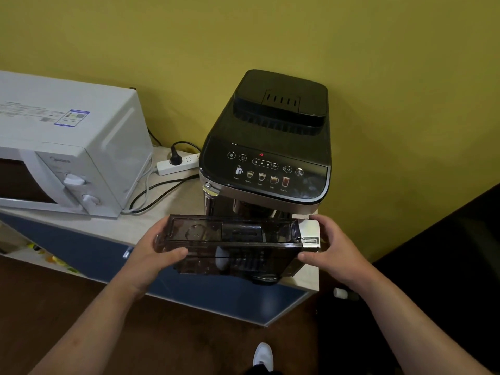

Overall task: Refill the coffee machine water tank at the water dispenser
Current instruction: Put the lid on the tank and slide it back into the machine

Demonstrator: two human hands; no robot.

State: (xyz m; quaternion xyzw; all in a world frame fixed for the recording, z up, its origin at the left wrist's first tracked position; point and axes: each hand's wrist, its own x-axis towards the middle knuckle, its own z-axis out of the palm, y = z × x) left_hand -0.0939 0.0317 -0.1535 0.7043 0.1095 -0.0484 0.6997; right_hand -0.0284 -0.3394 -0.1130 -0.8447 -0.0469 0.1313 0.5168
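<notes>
A dark, see-through water tank (232, 244) with a silver end plate is held level in front of the black coffee machine (266, 147). My left hand (151, 253) grips its left end, thumb across the front wall. My right hand (328, 249) grips the silver right end, fingers over the top. The tank looks dry inside. A red light glows on the machine's touch panel. No water dispenser is in view.
A white microwave (67, 147) stands to the left on the pale counter (151, 220), with a white power strip (177, 165) and cables between it and the machine. Blue cabinet fronts lie below. A dark surface (446, 266) rises at the right. My white shoe (262, 357) is on the brown floor.
</notes>
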